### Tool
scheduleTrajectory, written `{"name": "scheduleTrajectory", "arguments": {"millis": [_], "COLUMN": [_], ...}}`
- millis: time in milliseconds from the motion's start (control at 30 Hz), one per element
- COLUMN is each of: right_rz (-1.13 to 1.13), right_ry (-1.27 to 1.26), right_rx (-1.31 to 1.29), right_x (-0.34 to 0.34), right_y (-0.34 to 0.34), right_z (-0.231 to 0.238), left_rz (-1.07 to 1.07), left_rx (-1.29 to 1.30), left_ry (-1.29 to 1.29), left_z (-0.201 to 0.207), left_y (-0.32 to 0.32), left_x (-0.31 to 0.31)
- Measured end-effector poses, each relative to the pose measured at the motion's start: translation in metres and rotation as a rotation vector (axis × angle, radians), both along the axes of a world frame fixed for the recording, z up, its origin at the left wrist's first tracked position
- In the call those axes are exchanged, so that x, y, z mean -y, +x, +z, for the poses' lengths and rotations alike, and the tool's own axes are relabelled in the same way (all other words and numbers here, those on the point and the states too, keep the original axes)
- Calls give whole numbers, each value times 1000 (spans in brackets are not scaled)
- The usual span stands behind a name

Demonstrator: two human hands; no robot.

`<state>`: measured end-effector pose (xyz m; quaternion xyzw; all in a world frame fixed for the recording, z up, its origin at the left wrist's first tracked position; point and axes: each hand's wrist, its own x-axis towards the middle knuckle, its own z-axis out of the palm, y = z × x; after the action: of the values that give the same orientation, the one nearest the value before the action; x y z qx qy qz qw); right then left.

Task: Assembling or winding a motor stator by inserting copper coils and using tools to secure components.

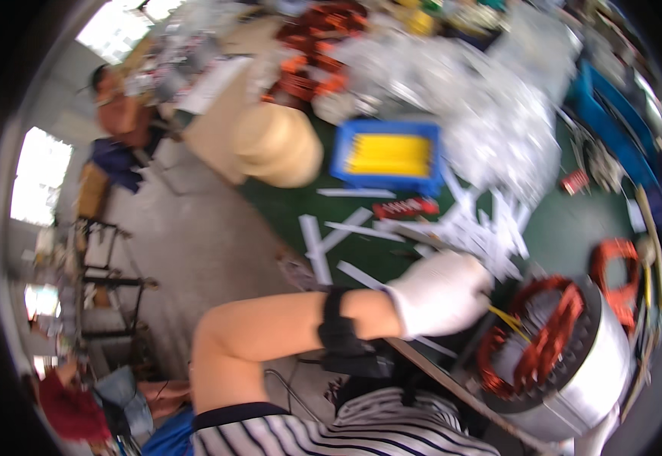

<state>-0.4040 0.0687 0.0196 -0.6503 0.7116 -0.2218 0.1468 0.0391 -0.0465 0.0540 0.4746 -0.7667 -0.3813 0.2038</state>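
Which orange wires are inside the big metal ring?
The orange wires nearest the left hand; the back pile and far-right loop lie outside the metal ring.

Your left hand point(445, 292) blurred, fingertips too smeared to tell grip on yellow strip point(507, 318). Your right hand point(598, 437) mostly hidden behind metal ring point(593, 372), cut off by lower edge.

At half past one from the middle of the view, crumpled clear plastic bags point(471, 106) lie heaped; at eleven stands a squat tan cylinder point(278, 144); at two, a long blue bin point(616, 118); at ten, a blurred person point(122, 114); at nine, a bright window point(41, 175); at half past eight, a black rack point(107, 270); at eight, a dark red top point(69, 406) on another person
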Motion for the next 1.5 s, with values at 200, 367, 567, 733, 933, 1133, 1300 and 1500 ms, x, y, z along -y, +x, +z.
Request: {"name": "scheduleTrajectory", "arguments": {"millis": [200, 367, 567, 733, 933, 1133, 1300, 1500], "right_rz": [295, 388, 418, 424, 429, 468, 214, 198], "right_ry": [-50, -17, 15, 48, 146, -77, 13, 157], "right_rx": [36, -109, -313, -454, -420, -313, -168, -267], "right_x": [89, 77, 33, -4, -16, -10, -1, -27], "right_y": [345, 364, 232, 39, 32, -8, 30, -8], "right_z": [149, 209, 174, 76, 80, 44, 71, 77], "left_rz": [53, 17, -78, -142, 0, -224, -126, -68], "left_rx": [279, 244, 242, 145, 224, 16, 134, 149], "left_ry": [-95, -77, -144, 9, -177, 19, 77, 64], "left_z": [18, 14, 9, 10, 0, -17, 11, 18], "left_y": [-21, -15, -17, -9, -25, -24, -10, -19], "left_x": [-13, 3, 27, 29, 17, 28, 18, 23]}}
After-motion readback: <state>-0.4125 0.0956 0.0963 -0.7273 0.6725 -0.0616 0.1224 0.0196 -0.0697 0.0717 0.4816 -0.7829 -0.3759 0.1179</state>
